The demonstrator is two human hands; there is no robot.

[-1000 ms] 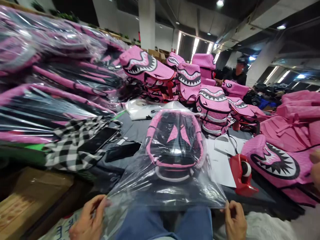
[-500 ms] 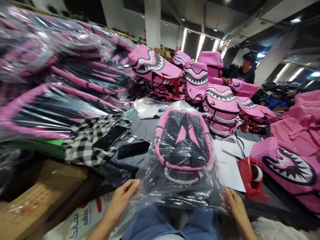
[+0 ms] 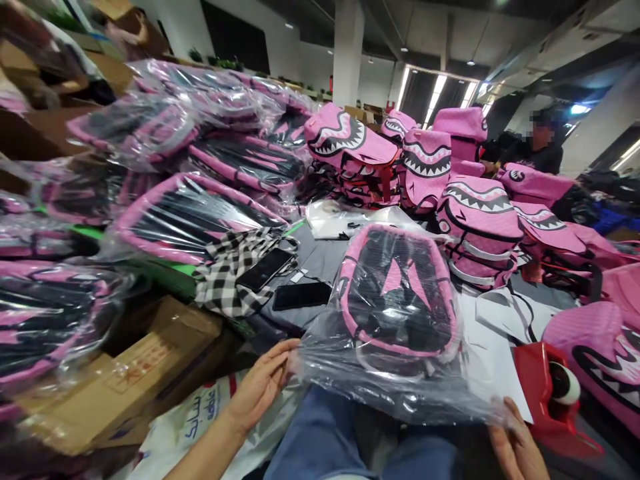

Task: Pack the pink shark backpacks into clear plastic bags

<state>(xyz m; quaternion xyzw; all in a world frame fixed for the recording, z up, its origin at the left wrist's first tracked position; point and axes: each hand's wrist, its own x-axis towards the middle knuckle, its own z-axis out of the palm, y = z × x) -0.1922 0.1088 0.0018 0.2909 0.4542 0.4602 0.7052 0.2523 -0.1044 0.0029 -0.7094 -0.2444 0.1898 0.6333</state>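
In front of me a pink and black backpack [image 3: 400, 293] lies back side up inside a clear plastic bag [image 3: 370, 390]. Its grey handle points toward me. My left hand [image 3: 267, 380] pinches the near left corner of the bag's open edge. At the near right corner, my right hand [image 3: 517, 440] has its fingers closed on the same plastic. Between the two hands the edge is pulled taut above my lap. A red tape dispenser [image 3: 543, 393] with a white roll stands just beyond my right hand.
Bagged backpacks [image 3: 200, 213] pile up at the left, unbagged pink shark-mouth backpacks [image 3: 480, 213] at the back right. Two dark phones [image 3: 301, 295] lie near a checkered cloth [image 3: 230, 267]. A cardboard box [image 3: 145, 367] sits low left. A person [image 3: 540, 147] stands behind the backpacks.
My view has turned left, bringing more of the bagged pile into sight. My hands have spread farther apart, stretching the bag's near edge straighter between them.
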